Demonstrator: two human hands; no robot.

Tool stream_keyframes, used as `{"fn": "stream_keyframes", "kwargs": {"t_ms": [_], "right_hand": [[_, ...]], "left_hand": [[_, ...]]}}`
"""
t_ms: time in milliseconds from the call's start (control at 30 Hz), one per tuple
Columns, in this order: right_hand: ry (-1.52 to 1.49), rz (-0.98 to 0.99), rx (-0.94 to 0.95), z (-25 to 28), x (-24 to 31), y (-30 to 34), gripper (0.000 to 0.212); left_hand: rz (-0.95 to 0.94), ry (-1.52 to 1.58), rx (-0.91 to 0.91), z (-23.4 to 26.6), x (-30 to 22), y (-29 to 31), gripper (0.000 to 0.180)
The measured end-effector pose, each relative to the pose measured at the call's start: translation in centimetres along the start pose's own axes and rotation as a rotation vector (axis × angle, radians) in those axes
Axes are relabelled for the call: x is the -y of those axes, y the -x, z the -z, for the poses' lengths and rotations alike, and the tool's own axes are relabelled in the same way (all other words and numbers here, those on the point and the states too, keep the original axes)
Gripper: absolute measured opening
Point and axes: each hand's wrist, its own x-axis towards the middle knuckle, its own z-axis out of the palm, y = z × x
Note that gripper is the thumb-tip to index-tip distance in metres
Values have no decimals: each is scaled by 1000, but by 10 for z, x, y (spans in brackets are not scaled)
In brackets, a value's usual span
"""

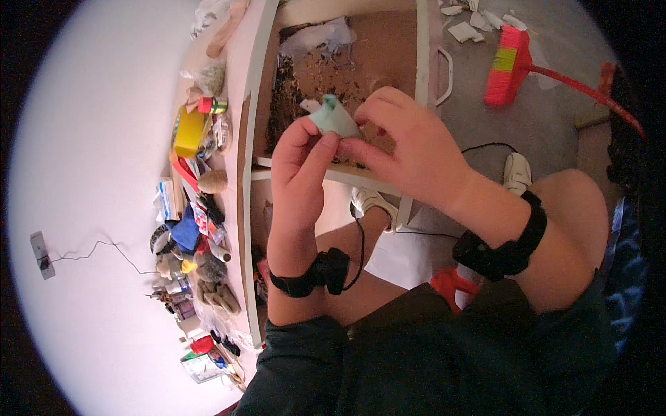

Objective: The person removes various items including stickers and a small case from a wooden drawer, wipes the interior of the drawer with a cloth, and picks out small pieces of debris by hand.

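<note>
A small pale green piece (334, 118), rolled or folded like paper or thin cloth, is held above an open drawer (395, 41). My left hand (300, 163) pinches its lower left part between thumb and fingers. From the right, my right hand (409, 135) has its thumb and curled fingers closed about the piece's right edge; their exact contact is partly hidden. Below both hands, dark crumbs and dirt lie scattered on the brown drawer bottom, along with a crumpled translucent plastic bag (316, 40) at the far end.
Left of the drawer, a cluttered tabletop (239, 208) carries a yellow box (189, 132), a blue cloth (186, 229) and many small items. A red broom (510, 66) rests on the grey floor at right, near scraps of white paper (465, 31). A cable crosses the floor.
</note>
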Motion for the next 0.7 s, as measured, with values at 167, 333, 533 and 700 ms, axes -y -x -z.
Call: {"fn": "stream_keyframes", "kwargs": {"t_ms": [167,333,533,700], "right_hand": [[-301,-375,200,-2,3,2,19],[-601,-491,-35,-11,7,1,15],[-198,-86,-93,-17,2,3,16],[-65,123,92,-17,8,4,26]], "left_hand": [[115,338,-19,23,9,9,32],[83,379,54,21,16,11,37],[34,315,88,21,19,17,30],[-117,102,97,34,35,18,16]]}}
